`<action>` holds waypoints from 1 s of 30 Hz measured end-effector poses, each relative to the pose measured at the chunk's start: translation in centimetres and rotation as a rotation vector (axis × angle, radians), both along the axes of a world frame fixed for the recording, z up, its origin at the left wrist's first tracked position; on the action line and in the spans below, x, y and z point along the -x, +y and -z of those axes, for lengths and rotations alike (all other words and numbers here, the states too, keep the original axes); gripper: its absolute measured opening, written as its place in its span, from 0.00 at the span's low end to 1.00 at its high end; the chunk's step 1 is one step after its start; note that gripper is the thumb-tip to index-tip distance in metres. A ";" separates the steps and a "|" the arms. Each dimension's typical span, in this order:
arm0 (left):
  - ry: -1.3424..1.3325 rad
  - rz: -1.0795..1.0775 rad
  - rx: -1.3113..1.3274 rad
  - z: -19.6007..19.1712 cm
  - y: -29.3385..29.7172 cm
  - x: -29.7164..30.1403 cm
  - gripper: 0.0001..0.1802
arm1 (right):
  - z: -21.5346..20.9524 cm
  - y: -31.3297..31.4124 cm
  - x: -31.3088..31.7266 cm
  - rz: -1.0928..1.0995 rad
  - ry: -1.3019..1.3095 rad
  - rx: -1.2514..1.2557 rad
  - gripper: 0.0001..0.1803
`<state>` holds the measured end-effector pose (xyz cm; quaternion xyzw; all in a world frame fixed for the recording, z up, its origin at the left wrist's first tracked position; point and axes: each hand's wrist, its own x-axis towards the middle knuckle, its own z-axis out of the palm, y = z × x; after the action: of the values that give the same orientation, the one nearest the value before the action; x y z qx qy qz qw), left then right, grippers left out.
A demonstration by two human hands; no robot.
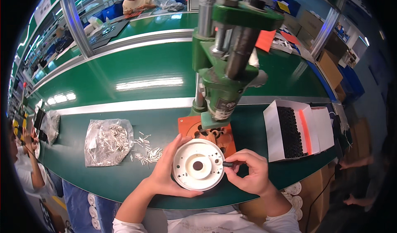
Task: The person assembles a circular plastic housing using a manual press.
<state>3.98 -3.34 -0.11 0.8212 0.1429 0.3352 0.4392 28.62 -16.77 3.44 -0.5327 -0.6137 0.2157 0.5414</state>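
Note:
My left hand point(163, 175) is closed around the left side of a white round plastic housing point(187, 179), thumb below and fingers above. The housing has a raised ring, a dark centre hole and several small holes. At its right rim my right hand point(253, 173) pinches a small black cylindrical part point(228, 164), whose left end meets or overlaps the rim; I cannot tell if it is inserted. Just beyond the housing lies an orange fixture plate point(186, 126) with round cut-outs, partly hidden by it. Over the plate stands a green press point(225, 84).
Left of the housing lie loose metal pins point(152, 155) and a clear bag point(109, 144) of them. A white box point(271, 129) of black parts point(288, 138) stands at right. White round parts point(295, 200) sit below the bench edge. Other people work across point(136, 5) and at left point(35, 175).

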 end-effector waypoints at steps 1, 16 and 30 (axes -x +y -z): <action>-0.003 -0.011 0.007 0.1 0.0 0.0 0.84 | -0.1 0.1 0.2 -0.007 -0.034 0.023 0.15; -0.351 0.139 0.054 -0.2 0.2 -0.6 0.87 | 1.0 0.0 1.2 -0.078 0.141 0.082 0.15; -0.465 0.258 0.613 0.6 -0.4 -0.3 0.83 | 0.8 0.2 2.4 -0.115 0.089 0.182 0.16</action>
<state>4.24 -3.75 -0.74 0.5657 0.0285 0.3960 0.7227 26.21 -16.61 2.63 -0.5333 -0.5964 0.3251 0.5042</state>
